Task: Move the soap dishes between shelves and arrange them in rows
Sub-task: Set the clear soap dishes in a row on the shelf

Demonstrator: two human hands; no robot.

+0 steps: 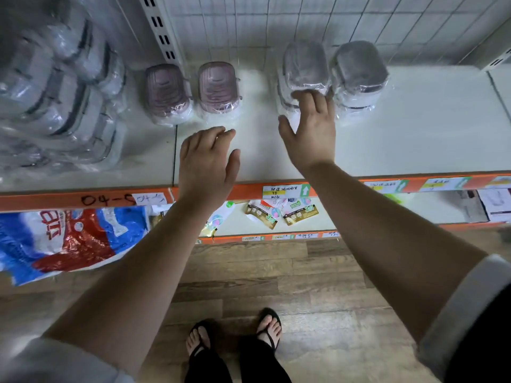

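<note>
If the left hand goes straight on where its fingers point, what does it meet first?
Most likely the right pink soap dish, at its near edge; height of the left hand is unclear.

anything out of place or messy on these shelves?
Yes, on the lower shelf: the gold sachets lie loose at skewed angles, not in a row, and the blue-red-white bag seems to slump past the front edge. Up top, the pink soap dishes and grey soap dishes stand in tidy pairs.

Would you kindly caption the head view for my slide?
The right hand reaches a grey soap-dish stack; left hand hovers near two pink dishes.
</note>
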